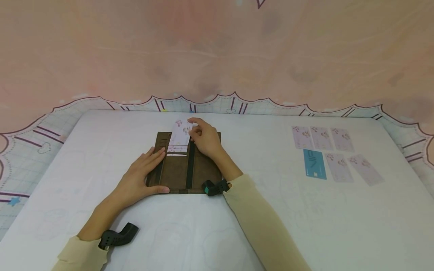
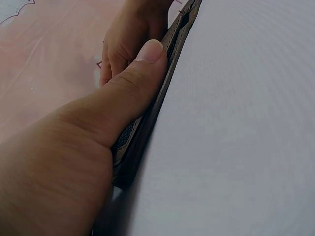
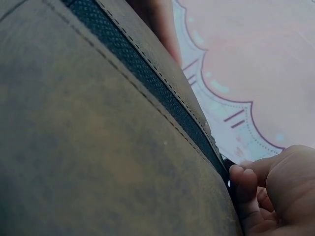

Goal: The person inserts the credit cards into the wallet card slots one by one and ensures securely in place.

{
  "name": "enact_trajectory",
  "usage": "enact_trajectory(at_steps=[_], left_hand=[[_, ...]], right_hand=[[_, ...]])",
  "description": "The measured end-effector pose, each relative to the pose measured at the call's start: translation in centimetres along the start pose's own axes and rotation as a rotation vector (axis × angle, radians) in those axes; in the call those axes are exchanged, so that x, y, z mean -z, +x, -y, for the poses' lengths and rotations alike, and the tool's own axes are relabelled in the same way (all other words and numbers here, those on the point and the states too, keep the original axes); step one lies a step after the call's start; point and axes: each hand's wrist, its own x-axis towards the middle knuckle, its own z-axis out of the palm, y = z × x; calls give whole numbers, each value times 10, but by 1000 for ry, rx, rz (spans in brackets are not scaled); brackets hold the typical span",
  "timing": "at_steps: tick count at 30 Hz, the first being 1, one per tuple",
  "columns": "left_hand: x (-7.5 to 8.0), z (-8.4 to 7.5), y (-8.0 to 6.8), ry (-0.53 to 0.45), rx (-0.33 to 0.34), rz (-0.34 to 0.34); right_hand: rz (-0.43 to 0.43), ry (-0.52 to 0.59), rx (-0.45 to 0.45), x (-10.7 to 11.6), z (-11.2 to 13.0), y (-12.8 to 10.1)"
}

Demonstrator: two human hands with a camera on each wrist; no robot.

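Observation:
A brown leather wallet point(image 1: 173, 173) lies open on the table, with a dark strip down its middle. My left hand point(image 1: 138, 181) rests on its left side, fingers straight and thumb along the near edge; in the left wrist view the thumb point(image 2: 125, 81) lies on the wallet's rim. My right hand point(image 1: 207, 140) pinches the upper right edge of a pale, flower-printed card point(image 1: 179, 131). The card's lower end is at the slots, where several pale card edges point(image 1: 177, 149) show in a stack. In the right wrist view the curled fingers point(image 3: 246, 184) are beyond the wallet's far edge.
To the right on the white table point(image 1: 257, 158) lie several flower-printed cards point(image 1: 321, 138) in two rows, with a blue card point(image 1: 314, 164) at the left of the nearer row. A pink patterned cloth point(image 1: 217, 52) covers the area behind. Black wrist cameras point(image 1: 116, 236) sit on both wrists.

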Motion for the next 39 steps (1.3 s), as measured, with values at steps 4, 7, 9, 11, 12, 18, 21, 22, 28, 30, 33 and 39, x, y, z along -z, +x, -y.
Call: enact_trajectory(at_steps=[4,7,9,11,12,18,21,22,28,30,33,39], left_hand=[[0,-1,0,0,4,2],[0,-1,-1,1,4,2],[0,-1,-1,3,4,2],[-1,-1,-1,7,6,3],[-1,-1,-1,9,6,4],[0,-1,-2,14,5,1],[0,-2,-1,11,7,0],[0,-3,-1,9,9,2],[1,-4,-1,-2,17,8],[1,-4,-1,-5,20,10],[1,-4,-1,-5,24,12],[2,-3,1,5,16,11]], right_hand=[[18,-25,-2,-1,0,0],[32,-48,-5,-1,0,-1],[39,-66,-5,-1,0,-1],[42,-78,-2,-1,1,-1],[44,-84,1,-1,1,-1],[59,-97,22,0,2,-1],[68,-102,30,0,3,-1],[71,-103,30,0,3,-1],[80,-115,37,1,4,-2],[81,-125,38,0,4,-2],[85,-145,38,0,5,-1],[92,-170,40,-2,4,1]])
